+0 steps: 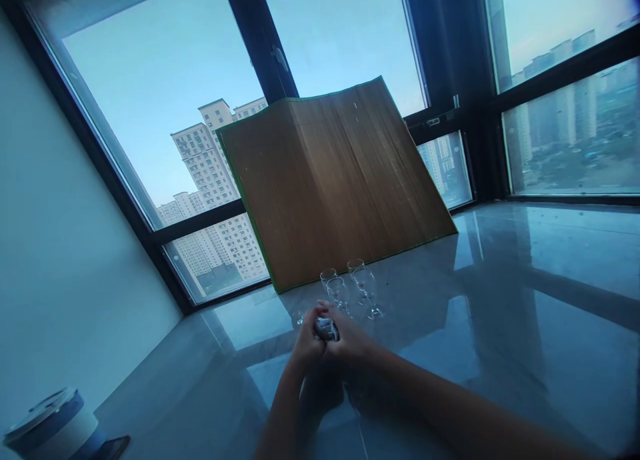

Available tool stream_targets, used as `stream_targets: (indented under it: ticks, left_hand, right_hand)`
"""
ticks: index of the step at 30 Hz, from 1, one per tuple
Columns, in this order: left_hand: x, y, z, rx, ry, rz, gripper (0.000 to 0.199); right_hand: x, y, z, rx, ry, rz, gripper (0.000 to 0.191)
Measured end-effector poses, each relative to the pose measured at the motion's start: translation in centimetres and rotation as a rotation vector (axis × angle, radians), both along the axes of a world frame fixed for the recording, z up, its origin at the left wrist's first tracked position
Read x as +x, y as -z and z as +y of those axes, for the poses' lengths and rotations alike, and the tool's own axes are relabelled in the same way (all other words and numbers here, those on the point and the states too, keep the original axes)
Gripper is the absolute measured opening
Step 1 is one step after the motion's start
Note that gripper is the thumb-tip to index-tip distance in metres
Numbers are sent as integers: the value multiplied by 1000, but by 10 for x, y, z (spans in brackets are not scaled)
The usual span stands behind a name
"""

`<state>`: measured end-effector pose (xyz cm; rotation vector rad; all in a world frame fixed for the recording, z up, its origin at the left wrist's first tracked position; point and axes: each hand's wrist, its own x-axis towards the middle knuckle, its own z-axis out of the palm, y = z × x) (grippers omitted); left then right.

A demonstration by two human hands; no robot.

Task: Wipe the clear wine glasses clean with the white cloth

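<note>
The left hand and right hand hold a small pale thing between them. It sits inside the ring of their curled fingers, with the fingertips close together just past it. It is too blurry to tell which fingers pinch it. Clear glasses stand on the shiny floor, just past the hands.

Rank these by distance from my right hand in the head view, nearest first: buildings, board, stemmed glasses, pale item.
Going out from the right hand:
1. Pale item: cupped between both hands.
2. Stemmed glasses: just beyond the hands, on the glossy surface.
3. Board: behind the glasses, leaning at the window.
4. Buildings: outside, beyond the glass, left of the board.
</note>
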<state>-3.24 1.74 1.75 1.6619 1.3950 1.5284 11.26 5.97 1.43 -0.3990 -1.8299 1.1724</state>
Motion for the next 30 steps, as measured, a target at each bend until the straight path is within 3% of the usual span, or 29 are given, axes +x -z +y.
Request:
stream_targets:
  ticks: [5,12,22,30]
  left_hand:
    - [5,-5,-3,-1,15,104,41]
    - [9,-9,-4,88,-156,161,18]
    - [6,-18,-7,103,-177,132,24]
    - [3,-20,-3,126,-176,139,23]
  right_hand:
    - [2,-3,2,63,25,-91,95]
    - [5,-10,-8,70,44,-24,91]
    - [9,-19,-16,-54,15,79,71]
    - [10,-24,-20,-135,3,164,67]
